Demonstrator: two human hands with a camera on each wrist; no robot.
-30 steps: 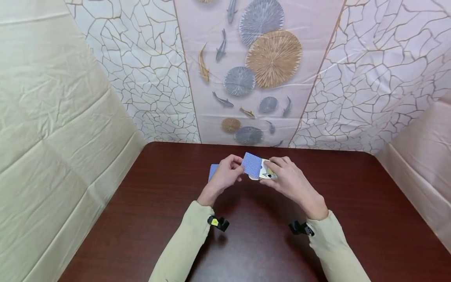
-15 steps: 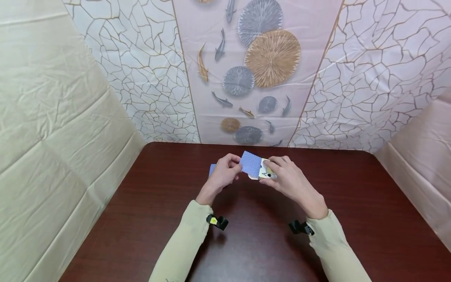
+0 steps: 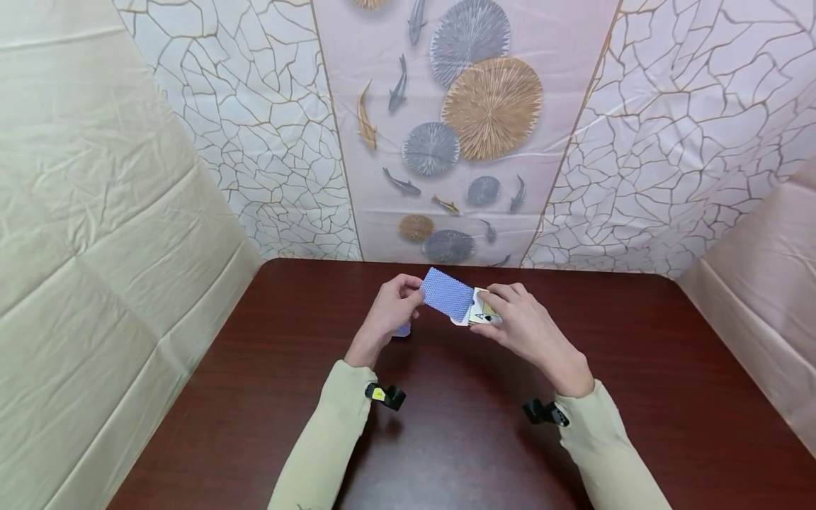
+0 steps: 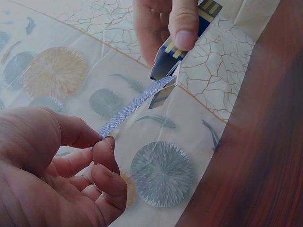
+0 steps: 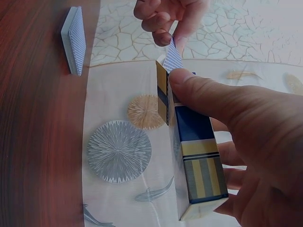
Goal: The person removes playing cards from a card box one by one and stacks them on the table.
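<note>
A: Start at the fingertips. Your left hand pinches a blue-backed card by its edge, thumb against forefinger; whether that is one card or a few together, I can't tell. Your right hand is clamped round the card box, thumb on one side, fingers on the other.

B: And what might trip you up there? The card's far end sits at the box's mouth while you hold only the opposite edge. I'd judge that a sideways pull could bend it, or make it slip from your pinch.

A: Watch the flap too: it juts out beside the mouth and could snag the card. Squeeze harder, and the box walls may bind whatever is inside.

B: Further out, mind the stack of cards on the table, below your left hand. A low wrist could knock it askew.

A: Your count, then: two hands, one visible card or thin bunch, one box, one plain flap, one stack whose cards can't be counted, two black wrist devices, one table.
</note>
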